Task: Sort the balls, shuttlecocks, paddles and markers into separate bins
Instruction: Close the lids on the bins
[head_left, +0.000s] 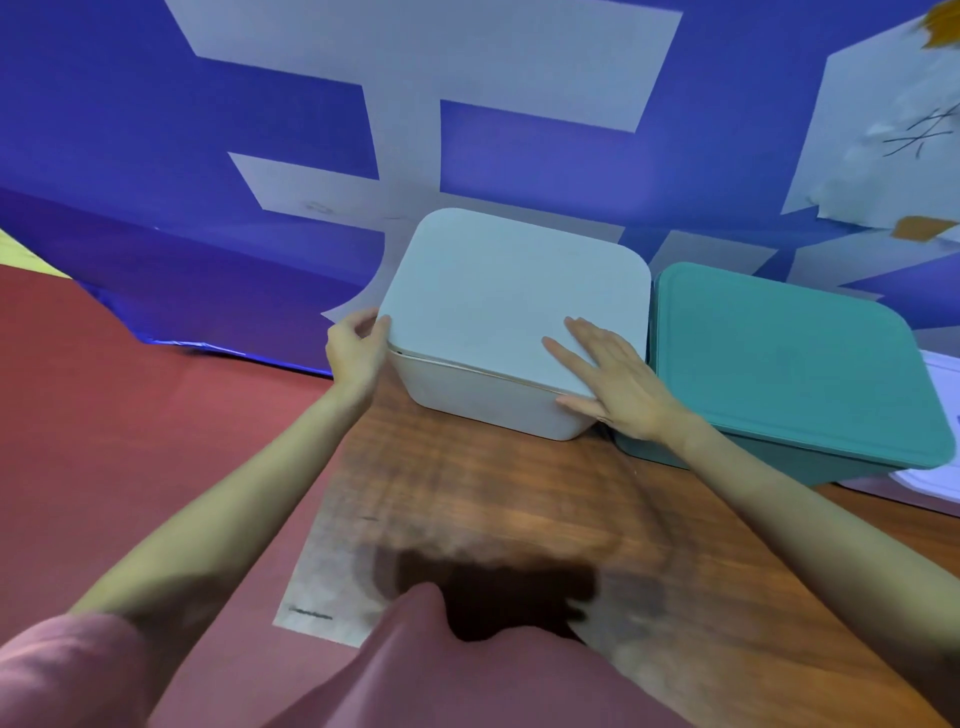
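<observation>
A white bin (493, 402) with a pale lid (514, 296) stands at the far side of the wooden table (493, 519). My left hand (356, 348) grips the lid's left edge with curled fingers. My right hand (615, 382) lies flat on the lid's near right corner, fingers straight. A teal bin (795, 364) with its lid on stands touching the white bin on the right. No balls, shuttlecocks, paddles or markers are visible; the bins' contents are hidden.
A blue and white banner (260, 130) hangs right behind the bins. Red floor (104, 415) lies left of the table. A white object (940, 374) shows at the right edge behind the teal bin.
</observation>
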